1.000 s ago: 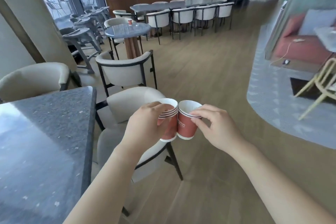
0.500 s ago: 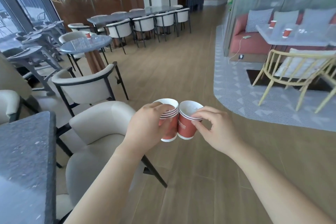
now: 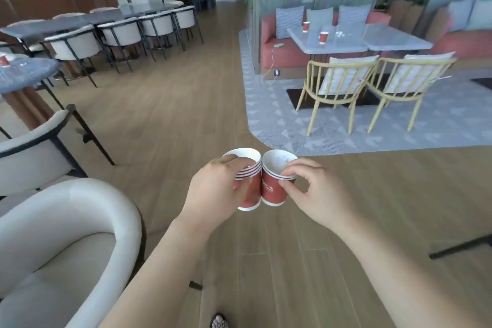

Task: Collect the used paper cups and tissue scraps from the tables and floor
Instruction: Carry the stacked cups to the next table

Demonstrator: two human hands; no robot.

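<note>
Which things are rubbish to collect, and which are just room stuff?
For the job: cup stack in left hand, cup in right hand, two cups and tissue scraps on the pale table, lone cup on the dark table.
Just lying about: charger cable, cushions, yellow chairs.

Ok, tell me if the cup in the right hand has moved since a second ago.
Yes. The cup swung right: it was in front of the white chair, now it is over bare floor near the grey carpet.
</note>
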